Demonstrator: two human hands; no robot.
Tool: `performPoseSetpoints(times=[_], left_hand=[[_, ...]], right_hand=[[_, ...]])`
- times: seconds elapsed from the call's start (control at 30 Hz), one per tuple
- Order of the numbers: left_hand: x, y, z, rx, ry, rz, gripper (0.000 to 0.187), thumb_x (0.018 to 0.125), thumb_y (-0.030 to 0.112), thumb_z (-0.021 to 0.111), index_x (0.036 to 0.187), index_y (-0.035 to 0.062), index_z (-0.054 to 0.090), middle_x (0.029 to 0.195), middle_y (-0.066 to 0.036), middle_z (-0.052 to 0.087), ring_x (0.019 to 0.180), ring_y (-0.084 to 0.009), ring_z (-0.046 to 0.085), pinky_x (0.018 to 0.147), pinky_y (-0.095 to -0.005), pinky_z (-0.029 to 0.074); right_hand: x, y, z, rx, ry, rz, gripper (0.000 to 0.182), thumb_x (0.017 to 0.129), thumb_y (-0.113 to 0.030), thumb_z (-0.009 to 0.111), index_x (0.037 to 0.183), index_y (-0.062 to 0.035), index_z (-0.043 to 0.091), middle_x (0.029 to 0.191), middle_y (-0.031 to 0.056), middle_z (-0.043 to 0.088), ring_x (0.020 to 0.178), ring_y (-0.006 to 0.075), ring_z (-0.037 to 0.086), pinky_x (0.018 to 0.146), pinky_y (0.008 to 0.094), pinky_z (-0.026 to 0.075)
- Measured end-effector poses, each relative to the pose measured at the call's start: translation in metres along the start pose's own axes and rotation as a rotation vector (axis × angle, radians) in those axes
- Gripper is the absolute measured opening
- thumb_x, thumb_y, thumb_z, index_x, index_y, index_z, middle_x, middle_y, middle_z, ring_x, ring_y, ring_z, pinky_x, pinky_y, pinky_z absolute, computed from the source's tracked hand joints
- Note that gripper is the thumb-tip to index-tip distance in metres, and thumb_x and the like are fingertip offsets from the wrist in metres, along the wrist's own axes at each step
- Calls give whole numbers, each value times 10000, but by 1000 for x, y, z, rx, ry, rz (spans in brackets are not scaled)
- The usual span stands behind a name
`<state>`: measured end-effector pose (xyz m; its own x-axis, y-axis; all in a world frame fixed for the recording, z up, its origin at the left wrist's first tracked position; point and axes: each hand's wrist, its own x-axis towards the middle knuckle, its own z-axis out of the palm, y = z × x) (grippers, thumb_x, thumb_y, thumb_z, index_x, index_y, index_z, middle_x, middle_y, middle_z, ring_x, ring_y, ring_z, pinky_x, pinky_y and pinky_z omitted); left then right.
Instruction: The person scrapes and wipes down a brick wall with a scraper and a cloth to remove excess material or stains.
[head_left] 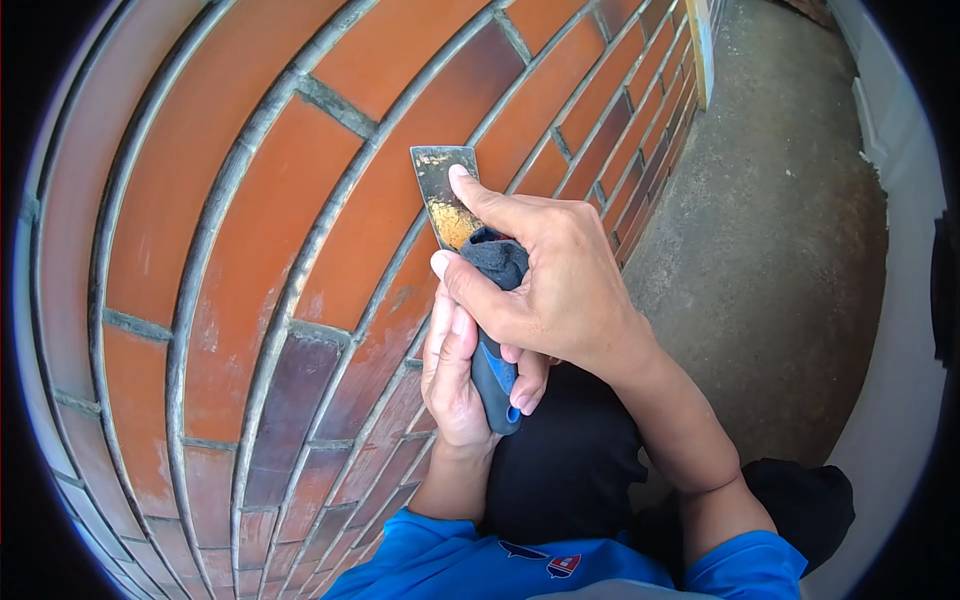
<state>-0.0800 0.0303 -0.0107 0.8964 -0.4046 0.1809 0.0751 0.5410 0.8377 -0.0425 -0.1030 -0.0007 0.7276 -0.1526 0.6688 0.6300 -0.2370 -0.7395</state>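
Observation:
A putty knife (443, 196) points blade-up in front of the brick wall (270, 190), its metal blade worn and stained yellow near the neck. My left hand (453, 388) is wrapped round its grey and blue handle from below. Over the neck of the tool, a bunched dark grey cloth (498, 259) sits within the curl of my right hand (575, 275). One fingertip of that hand rests on the blade, and another digit lies beside the neck. The rest of its fingers are partly hidden behind the tool.
The wall of orange and dark bricks with grey mortar joints runs along my left. A concrete floor (760, 250) stretches away on the right, bordered by a pale wall (905, 130). A wooden post (700, 55) stands at the far end of the bricks. My dark-clad legs are below.

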Motion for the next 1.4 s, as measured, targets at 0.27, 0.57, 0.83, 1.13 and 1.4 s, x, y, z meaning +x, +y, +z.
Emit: performPoseSetpoints(times=[0.27, 0.57, 0.83, 1.13, 1.4], left_hand=[[1, 1, -1, 13, -15, 11, 511, 1043, 260, 316, 1484, 55, 158, 785, -115, 467, 450, -169, 477, 402, -260, 422], [-45, 17, -2, 175, -60, 262, 614, 1007, 307, 468, 1476, 100, 131, 755, -142, 479, 471, -187, 485, 434, -276, 416], [-67, 11, 10, 334, -216, 549, 497, 988, 507, 442, 830, 36, 448, 517, -101, 508, 357, -187, 477, 357, -262, 396], [-67, 13, 5, 349, -132, 501, 490, 1008, 518, 373, 829, 66, 430, 499, -117, 520, 360, -187, 485, 379, -245, 432], [-65, 4, -1, 338, -172, 563, 446, 1013, 478, 392, 977, 35, 420, 643, -116, 533, 410, -192, 529, 383, -252, 447]], right_hand=[[0, 4, 2, 10, 23, -44, 483, 778, -172, 711, 1170, 97, 628, 698, 170, 663, 597, 165, 660, 561, 263, 502], [28, 39, -21, 419, 593, 79, 505, 893, -308, 706, 1274, -4, 571, 969, 119, 697, 895, 149, 691, 809, 286, 578], [17, 24, 83, -3, 121, -967, 357, 855, -109, 622, 1210, -77, 640, 1140, 98, 675, 1124, 220, 627, 1019, 365, 487], [42, 52, 39, -244, 430, -532, 451, 769, 92, 606, 1193, -55, 653, 1274, 110, 619, 1226, 302, 561, 1116, 473, 371], [93, 88, -26, -283, 523, -434, 510, 761, 118, 426, 1230, 16, 596, 1299, 205, 583, 1241, 303, 544, 1069, 357, 397]])
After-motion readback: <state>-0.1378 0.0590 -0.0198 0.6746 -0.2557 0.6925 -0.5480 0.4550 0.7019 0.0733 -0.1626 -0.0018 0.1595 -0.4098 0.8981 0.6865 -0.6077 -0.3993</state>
